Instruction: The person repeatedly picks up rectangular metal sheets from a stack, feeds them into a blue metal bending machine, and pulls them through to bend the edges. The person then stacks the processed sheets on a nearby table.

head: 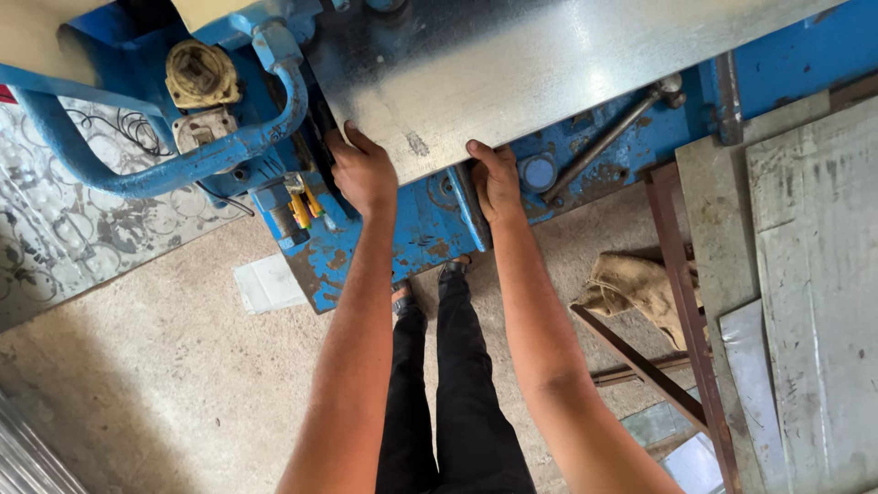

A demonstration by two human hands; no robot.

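Nearest, my legs stand on the concrete floor (137, 366), both arms reaching forward. My left hand (364, 172) and right hand (495, 178) sit a little apart, each clamped on the near edge of the sheet (512, 73), thumbs on top, fingers hidden beneath. To do this well, I judge, keep both grips level and push evenly so the edge stays square. Beyond, the sheet lies flat on the blue machine (412, 229), long axis running left-right, tilted up toward the right.

Fingertips hidden under metal sheet (512, 64)
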